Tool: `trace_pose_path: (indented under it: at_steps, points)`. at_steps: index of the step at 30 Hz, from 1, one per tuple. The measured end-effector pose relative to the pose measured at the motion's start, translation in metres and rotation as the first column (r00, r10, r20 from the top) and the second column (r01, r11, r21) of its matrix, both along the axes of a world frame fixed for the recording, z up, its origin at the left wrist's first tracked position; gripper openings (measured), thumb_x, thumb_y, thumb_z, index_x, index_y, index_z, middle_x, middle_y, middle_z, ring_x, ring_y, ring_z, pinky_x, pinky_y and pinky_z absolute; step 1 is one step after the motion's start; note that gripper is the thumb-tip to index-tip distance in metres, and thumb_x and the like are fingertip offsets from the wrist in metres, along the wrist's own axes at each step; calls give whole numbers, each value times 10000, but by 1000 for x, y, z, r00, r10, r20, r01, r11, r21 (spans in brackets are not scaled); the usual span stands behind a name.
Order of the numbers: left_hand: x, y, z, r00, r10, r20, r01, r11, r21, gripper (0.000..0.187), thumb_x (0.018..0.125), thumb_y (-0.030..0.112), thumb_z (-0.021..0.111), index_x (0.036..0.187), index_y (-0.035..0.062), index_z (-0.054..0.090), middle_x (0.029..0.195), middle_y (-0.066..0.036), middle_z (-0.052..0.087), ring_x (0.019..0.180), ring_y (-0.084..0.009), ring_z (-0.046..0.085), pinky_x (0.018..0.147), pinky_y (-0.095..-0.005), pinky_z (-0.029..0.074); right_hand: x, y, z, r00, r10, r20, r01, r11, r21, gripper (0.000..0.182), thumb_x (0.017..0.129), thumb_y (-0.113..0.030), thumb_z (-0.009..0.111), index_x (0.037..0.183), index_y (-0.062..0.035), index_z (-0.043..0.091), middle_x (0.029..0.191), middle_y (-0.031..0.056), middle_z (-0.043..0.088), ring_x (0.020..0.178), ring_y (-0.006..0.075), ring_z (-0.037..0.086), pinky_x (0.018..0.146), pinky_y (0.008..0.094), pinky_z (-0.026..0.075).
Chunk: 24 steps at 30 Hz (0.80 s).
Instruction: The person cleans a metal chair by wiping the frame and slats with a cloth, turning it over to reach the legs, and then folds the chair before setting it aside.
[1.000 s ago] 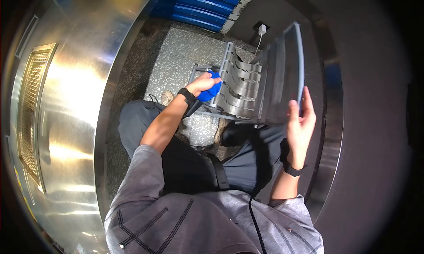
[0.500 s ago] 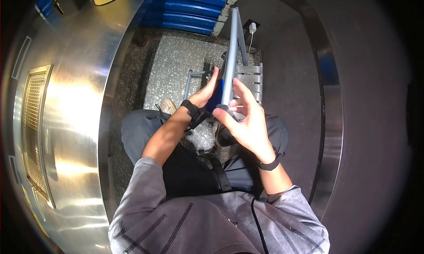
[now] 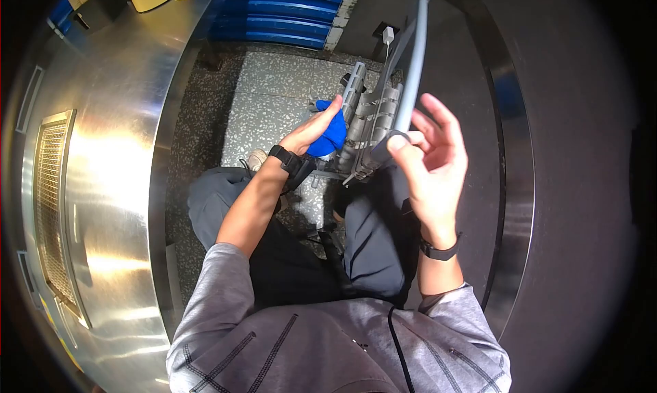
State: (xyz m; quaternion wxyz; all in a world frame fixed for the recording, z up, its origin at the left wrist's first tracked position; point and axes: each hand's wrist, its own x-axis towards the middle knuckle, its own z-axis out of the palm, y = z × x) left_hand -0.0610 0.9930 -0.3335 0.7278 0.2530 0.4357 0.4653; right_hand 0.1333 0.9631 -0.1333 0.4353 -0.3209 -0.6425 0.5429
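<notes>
A grey folding frame of tubes and slats (image 3: pixel 415 68) stands tilted between my knees, its long tube reaching up and to the right. At the near end of that tube is a dark end cap (image 3: pixel 391 147), pinched by my right hand (image 3: pixel 439 167) with thumb and fingers. My left hand (image 3: pixel 311 132) is closed around a bunched blue cloth (image 3: pixel 330 134), left of the frame's grey slats (image 3: pixel 352 92). The cloth overlaps the slats in this view, and my left palm hides part of it.
A shiny steel counter (image 3: pixel 116 167) with a mesh vent (image 3: pixel 58 208) runs along my left. To my right is a dark panel (image 3: pixel 472 188) with a metal edge. A white plug (image 3: pixel 388 35) sits in the wall ahead, near a blue shutter (image 3: pixel 280 13). Speckled tiles (image 3: pixel 263 95) cover the floor.
The frame has swung to the right and its slatted parts have folded closer together. My right hand has moved right with the tube's end. More of the blue cloth shows in my left hand.
</notes>
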Motion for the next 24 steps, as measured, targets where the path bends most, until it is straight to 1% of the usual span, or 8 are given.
trace_pose_path:
  at_steps: [2, 6, 7, 12, 15, 19, 22, 24]
  points:
    - [2, -1, -2, 997, 23, -73, -22, 1000, 20, 830, 945, 691, 393, 1398, 0, 468, 1275, -127, 582, 1111, -175, 583, 941, -289, 460, 5, -3, 13, 998, -42, -49, 40, 998, -50, 735, 759, 69, 750, 1395, 28, 385, 1218, 229, 560, 883, 137, 639, 781, 250, 554]
    - [29, -4, 13, 967, 217, -130, -197, 968, 154, 426, 986, 539, 501, 792, 165, 562, 742, 69, 534, 647, -47, 497, 610, -244, 446, 31, -5, 28, 994, -63, -91, 52, 992, -117, 534, 877, 56, 581, 1375, 46, 388, 1208, 210, 589, 658, 109, 600, 516, 238, 516]
    - [28, 3, -7, 946, 264, -191, -208, 941, 267, 366, 981, 478, 558, 839, 143, 598, 770, 71, 538, 655, -45, 492, 612, -250, 446, 35, -5, 28, 991, -83, -105, 75, 994, -80, 541, 879, 52, 584, 1382, 35, 386, 1226, 212, 580, 678, 101, 606, 563, 236, 522]
    - [19, 4, -7, 948, 315, -40, -318, 944, -89, 578, 848, 693, 597, 860, 115, 613, 789, 14, 556, 666, -93, 520, 613, -274, 459, 44, 24, -7, 989, -133, 58, 139, 984, -108, 577, 927, -108, 641, 1417, -11, 353, 1340, 186, 510, 1066, 173, 596, 926, 306, 474]
    - [27, 16, -22, 969, 232, 89, -240, 966, 92, 485, 943, 586, 532, 711, 161, 505, 649, 54, 473, 550, -57, 441, 494, -246, 379, 50, 66, -86, 935, -158, 318, 240, 942, -236, 719, 921, -247, 670, 1467, -1, 272, 1387, 231, 458, 1235, 246, 483, 1063, 361, 374]
    - [43, 6, 5, 869, 364, -335, -201, 879, 432, 452, 982, 466, 546, 958, 25, 644, 877, -62, 641, 834, -168, 611, 749, -322, 502, 55, 100, -139, 839, 178, 514, 156, 827, -540, 894, 903, -349, 677, 1532, 14, 155, 1406, 212, 445, 1170, 263, 526, 1051, 433, 410]
    - [44, 39, -89, 887, 90, -454, -20, 987, 157, 948, 851, 699, 544, 1291, -140, 502, 1264, -295, 574, 1189, -324, 573, 973, -393, 453, 39, 120, -138, 905, 164, 393, 111, 799, -590, 1064, 876, -431, 698, 1514, 71, 10, 1503, 294, 300, 1277, 352, 472, 1073, 475, 382]
    - [51, 37, -90, 929, 121, -350, -51, 978, 203, 1027, 799, 759, 557, 1263, -156, 519, 1226, -296, 593, 1164, -337, 586, 968, -392, 458, 38, 147, -151, 996, 36, 81, 25, 769, -639, 1117, 858, -635, 600, 1539, 0, -17, 1573, 243, 179, 1356, 347, 366, 1056, 474, 357]
